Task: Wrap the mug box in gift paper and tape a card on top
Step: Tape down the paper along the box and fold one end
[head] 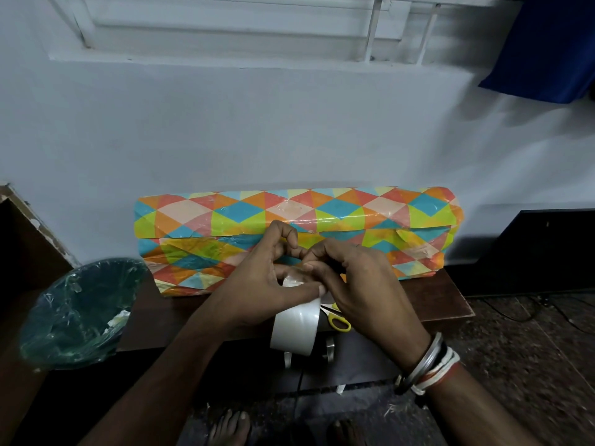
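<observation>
Tape roll [295, 329], wide, clear, lower centre, prob. light, sticky: L hand [257, 284] grip is holding rim, R hand [363, 284] pinching end.

multicoloured triangle-patterned gift paper [299, 217], yellow-handled scissors [338, 320], green bin [80, 310]

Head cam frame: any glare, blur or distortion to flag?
Head view: dim overall, lower left corner nearly black; glare streaks on the tape roll and glossy gift paper; wide-angle lens skews the window sill; floor at right looks smeared, bin slightly soft.
</observation>
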The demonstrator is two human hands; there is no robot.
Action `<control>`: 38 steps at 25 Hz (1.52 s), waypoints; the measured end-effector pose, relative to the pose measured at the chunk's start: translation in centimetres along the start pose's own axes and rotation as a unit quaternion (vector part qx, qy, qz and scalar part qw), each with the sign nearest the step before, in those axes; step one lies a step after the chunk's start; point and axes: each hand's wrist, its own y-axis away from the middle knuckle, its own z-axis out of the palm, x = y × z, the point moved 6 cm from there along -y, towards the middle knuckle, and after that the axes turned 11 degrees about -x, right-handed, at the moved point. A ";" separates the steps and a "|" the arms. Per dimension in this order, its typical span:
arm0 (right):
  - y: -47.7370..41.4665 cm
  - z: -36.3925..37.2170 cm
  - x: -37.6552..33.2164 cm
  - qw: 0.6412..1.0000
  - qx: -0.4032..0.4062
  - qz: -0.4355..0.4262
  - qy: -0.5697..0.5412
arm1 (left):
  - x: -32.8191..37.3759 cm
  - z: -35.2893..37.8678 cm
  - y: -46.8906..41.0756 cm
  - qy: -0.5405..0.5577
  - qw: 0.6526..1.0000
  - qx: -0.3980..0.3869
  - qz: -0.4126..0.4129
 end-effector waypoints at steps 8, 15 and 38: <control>0.3 -0.8 -0.7 0.996 0.081 -0.010 0.034 | -0.3 0.1 -0.2 0.004 1.000 0.005 0.015; 0.1 -1.5 -0.3 0.997 0.070 0.022 -0.014 | -1.3 0.7 -0.1 -0.042 0.999 -0.021 -0.011; 0.5 -2.2 0.4 0.996 0.017 -0.084 0.014 | -2.0 1.8 0.0 -0.040 0.996 -0.055 -0.059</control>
